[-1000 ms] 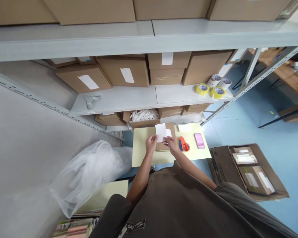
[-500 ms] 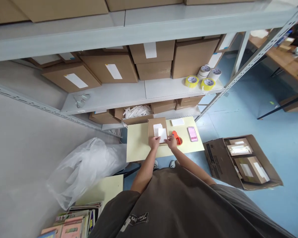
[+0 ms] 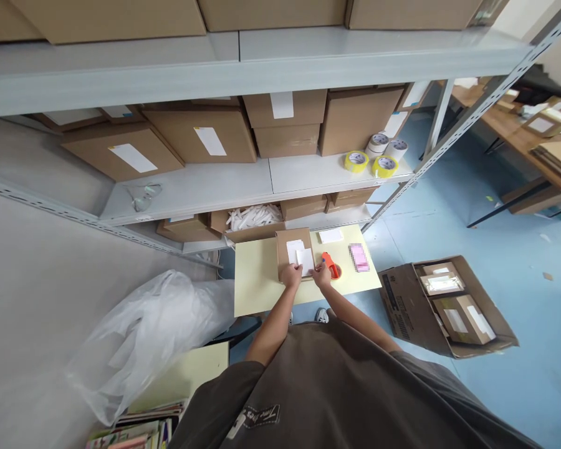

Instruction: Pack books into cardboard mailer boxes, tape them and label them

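A small brown cardboard box point(image 3: 287, 236) lies on a pale yellow table point(image 3: 255, 280). On its lid are two white labels; the nearer white label point(image 3: 305, 259) is pinched at its near edge by both hands. My left hand point(image 3: 291, 275) grips the label's left corner with fingers closed. My right hand point(image 3: 321, 273) holds its right corner, also closed. An orange tape dispenser point(image 3: 330, 264) lies just right of my right hand.
A pink item point(image 3: 358, 257) and a white slip point(image 3: 331, 236) lie on the table's right part. Grey shelving point(image 3: 271, 178) with cardboard boxes and tape rolls point(image 3: 371, 163) stands behind. An open carton point(image 3: 444, 305) sits on the blue floor at right, a plastic bag point(image 3: 144, 337) at left.
The white label has come down from being held above the box to lying flat on its lid. Both hands have stayed at its near edge. The camera view has shifted slightly.
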Motion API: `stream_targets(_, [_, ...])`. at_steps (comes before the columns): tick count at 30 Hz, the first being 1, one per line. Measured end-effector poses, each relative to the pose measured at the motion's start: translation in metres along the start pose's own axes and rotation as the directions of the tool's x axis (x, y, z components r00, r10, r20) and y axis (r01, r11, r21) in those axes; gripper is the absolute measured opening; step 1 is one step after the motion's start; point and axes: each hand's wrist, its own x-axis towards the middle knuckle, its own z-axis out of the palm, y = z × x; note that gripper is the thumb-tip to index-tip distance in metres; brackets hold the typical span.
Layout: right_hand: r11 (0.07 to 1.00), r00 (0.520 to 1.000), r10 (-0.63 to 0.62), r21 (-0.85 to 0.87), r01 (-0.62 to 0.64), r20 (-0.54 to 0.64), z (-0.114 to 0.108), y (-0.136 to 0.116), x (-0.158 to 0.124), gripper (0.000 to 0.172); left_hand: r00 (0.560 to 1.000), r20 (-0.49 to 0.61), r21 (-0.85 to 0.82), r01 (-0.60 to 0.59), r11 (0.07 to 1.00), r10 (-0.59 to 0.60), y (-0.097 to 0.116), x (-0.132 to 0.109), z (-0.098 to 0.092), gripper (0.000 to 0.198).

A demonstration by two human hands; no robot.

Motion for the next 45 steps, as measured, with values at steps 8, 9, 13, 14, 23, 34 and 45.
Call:
stream_targets(8, [0.971,0.998,0.017,-0.240,-0.003,0.055,-0.004,-0.006,0.002,0.015,0.999,0.031,0.138,-0.034,0.990,0.030,0.000,0.007,0.004,0.036])
stream_targets(9, [0.960,0.997,0.019,-0.280,0.003,0.075,-0.006,-0.006,0.002,0.015,0.998,0.046,0.165,-0.037,0.986,0.030,-0.001,0.008,0.002,0.041])
stream_targets(13, [0.889,0.991,-0.045,-0.447,0.096,0.124,-0.016,-0.009,-0.001,0.021,0.990,0.041,0.237,-0.138,0.962,0.132,-0.010,0.008,-0.005,0.051])
stream_targets(14, [0.865,0.985,-0.110,-0.476,0.160,0.131,-0.018,-0.012,0.000,0.023,0.976,0.019,0.244,-0.217,0.945,0.219,-0.012,0.008,-0.006,0.048])
stream_targets(23, [0.756,0.795,-0.495,-0.278,0.593,0.351,-0.008,-0.024,0.011,0.057,0.825,0.072,0.063,-0.564,0.823,0.560,-0.030,0.019,0.004,0.062])
stream_targets(34, [0.891,0.893,-0.450,-0.077,0.448,-0.003,0.001,0.059,-0.049,0.052,0.790,-0.019,-0.022,-0.613,0.790,0.613,-0.056,0.020,-0.003,0.064])
stream_targets(45, [0.942,0.962,-0.187,0.314,0.118,0.197,0.085,-0.019,-0.033,0.073,0.947,-0.093,-0.426,-0.316,0.848,0.307,-0.179,0.055,-0.098,0.050])
